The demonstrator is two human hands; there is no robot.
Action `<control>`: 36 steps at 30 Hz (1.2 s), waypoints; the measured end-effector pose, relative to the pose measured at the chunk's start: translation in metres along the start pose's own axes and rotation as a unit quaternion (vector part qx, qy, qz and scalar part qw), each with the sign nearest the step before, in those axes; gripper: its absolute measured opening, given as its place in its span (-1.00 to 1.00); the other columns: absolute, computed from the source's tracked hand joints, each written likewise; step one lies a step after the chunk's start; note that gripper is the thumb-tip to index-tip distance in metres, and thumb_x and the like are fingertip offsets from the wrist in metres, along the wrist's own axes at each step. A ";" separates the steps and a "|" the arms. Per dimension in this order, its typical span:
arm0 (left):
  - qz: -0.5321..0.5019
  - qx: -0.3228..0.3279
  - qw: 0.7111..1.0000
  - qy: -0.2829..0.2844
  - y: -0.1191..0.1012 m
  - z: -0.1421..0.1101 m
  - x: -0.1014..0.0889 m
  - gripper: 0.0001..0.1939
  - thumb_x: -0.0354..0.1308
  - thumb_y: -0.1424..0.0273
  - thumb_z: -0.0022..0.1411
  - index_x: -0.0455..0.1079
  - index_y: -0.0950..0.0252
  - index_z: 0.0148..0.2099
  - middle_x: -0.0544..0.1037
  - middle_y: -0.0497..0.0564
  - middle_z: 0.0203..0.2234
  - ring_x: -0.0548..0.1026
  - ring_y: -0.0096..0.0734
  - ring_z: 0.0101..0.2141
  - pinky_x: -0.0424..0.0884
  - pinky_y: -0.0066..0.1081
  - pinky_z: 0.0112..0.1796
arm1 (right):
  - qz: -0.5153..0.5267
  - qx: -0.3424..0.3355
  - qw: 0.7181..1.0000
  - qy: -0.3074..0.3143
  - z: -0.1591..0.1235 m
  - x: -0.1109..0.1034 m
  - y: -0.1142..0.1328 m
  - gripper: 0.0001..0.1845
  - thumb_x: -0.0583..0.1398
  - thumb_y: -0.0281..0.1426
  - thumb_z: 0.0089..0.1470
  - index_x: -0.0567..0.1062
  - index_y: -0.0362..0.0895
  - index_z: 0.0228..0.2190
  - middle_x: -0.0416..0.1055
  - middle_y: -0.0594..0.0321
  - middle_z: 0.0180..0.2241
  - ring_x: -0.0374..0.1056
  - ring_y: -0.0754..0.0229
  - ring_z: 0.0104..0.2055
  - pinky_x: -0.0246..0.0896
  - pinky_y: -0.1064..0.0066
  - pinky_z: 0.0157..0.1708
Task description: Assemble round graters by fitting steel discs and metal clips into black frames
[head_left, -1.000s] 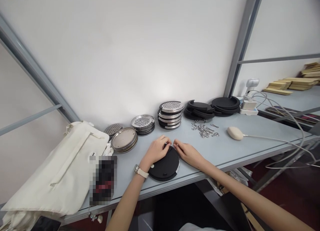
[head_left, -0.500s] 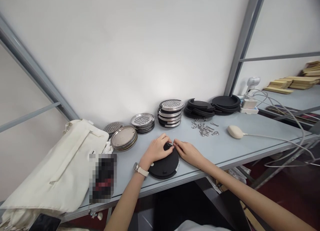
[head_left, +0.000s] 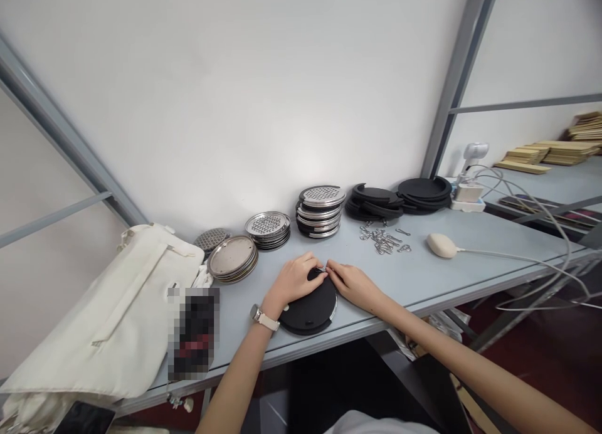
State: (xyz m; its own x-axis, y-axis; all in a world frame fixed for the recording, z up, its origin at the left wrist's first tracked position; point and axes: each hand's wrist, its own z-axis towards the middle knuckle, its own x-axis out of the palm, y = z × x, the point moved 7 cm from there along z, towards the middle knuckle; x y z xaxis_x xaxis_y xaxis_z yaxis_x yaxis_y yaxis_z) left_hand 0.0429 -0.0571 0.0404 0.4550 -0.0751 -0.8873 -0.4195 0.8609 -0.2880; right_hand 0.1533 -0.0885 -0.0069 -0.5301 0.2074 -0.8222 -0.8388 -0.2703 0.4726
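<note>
A round black disc (head_left: 308, 305) lies flat near the table's front edge, with a strip of shiny metal at its right rim. My left hand (head_left: 297, 277) rests over its upper left part, thumb on top and fingers curled at the far edge. My right hand (head_left: 350, 285) pinches at the disc's far rim, fingertips meeting my left hand's there. A small metal clip (head_left: 322, 269) shows as a glint between the fingertips, mostly hidden. Beyond my right hand lies a loose pile of metal clips (head_left: 383, 239).
Metal grater discs (head_left: 268, 224), plain metal discs (head_left: 232, 256) and black-rimmed grater discs (head_left: 322, 211) stand stacked along the wall. Black discs (head_left: 423, 194) are piled to the right. A cream mouse-shaped object (head_left: 442, 246) trails a cable. A white bag (head_left: 108, 315) fills the left.
The metal clip, plainer to see before, is now largely covered as my fingertips have closed in at the disc's far rim. Both hands otherwise stay in place.
</note>
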 end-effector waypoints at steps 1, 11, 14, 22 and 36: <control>-0.005 0.001 1.000 0.001 0.000 0.000 0.000 -0.82 0.03 0.28 0.27 0.36 0.27 -0.24 0.42 -0.02 -0.31 0.39 -0.43 -0.36 0.24 -0.46 -0.37 | 0.001 0.000 1.000 0.001 0.000 0.000 0.000 -0.79 -0.13 -0.35 0.26 0.19 -0.08 -0.40 0.29 0.31 -0.53 0.23 0.24 -0.52 -0.04 0.46 -0.47; -0.044 0.002 0.999 0.012 -0.001 0.000 0.001 -0.81 0.03 0.32 0.27 0.39 0.25 -0.13 0.40 -0.02 -0.33 0.38 -0.46 -0.40 0.26 -0.47 -0.35 | 0.055 0.002 0.998 0.006 -0.001 -0.002 0.000 -0.82 -0.15 -0.33 0.26 0.18 -0.07 -0.32 0.32 0.30 -0.49 0.28 0.21 -0.48 0.03 0.44 -0.45; -0.045 -0.001 0.999 0.013 -0.002 0.000 0.000 -0.82 0.02 0.33 0.27 0.39 0.26 -0.14 0.40 -0.02 -0.33 0.38 -0.47 -0.40 0.26 -0.47 -0.34 | 0.070 0.002 0.998 0.006 -0.001 -0.002 -0.001 -0.81 -0.15 -0.31 0.26 0.20 -0.06 -0.32 0.34 0.29 -0.48 0.29 0.21 -0.47 0.06 0.43 -0.43; -0.060 -0.003 0.998 0.002 -0.004 0.001 -0.003 -0.85 0.06 0.35 0.24 0.34 0.25 -0.15 0.45 -0.04 -0.27 0.40 -0.47 -0.37 0.26 -0.47 -0.36 | 0.109 0.001 0.994 0.014 0.000 -0.004 -0.002 -0.77 -0.13 -0.30 0.26 0.22 -0.07 -0.38 0.34 0.31 -0.49 0.28 0.23 -0.47 0.08 0.44 -0.41; -0.069 -0.012 0.997 0.013 -0.003 0.002 -0.001 -0.84 0.06 0.36 0.22 0.33 0.25 -0.14 0.45 -0.04 -0.31 0.35 -0.49 -0.44 0.26 -0.47 -0.36 | 0.051 0.011 0.999 0.012 -0.001 -0.002 -0.002 -0.78 -0.15 -0.34 0.27 0.19 -0.08 -0.38 0.28 0.32 -0.55 0.21 0.25 -0.53 0.02 0.45 -0.47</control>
State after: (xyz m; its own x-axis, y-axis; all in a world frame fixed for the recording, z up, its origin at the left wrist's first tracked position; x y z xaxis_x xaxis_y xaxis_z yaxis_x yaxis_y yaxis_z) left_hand 0.0451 -0.0588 0.0428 0.4890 -0.2051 -0.8479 -0.3736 0.8291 -0.4160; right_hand 0.1564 -0.0894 -0.0062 -0.6100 0.1566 -0.7768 -0.7831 -0.2690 0.5607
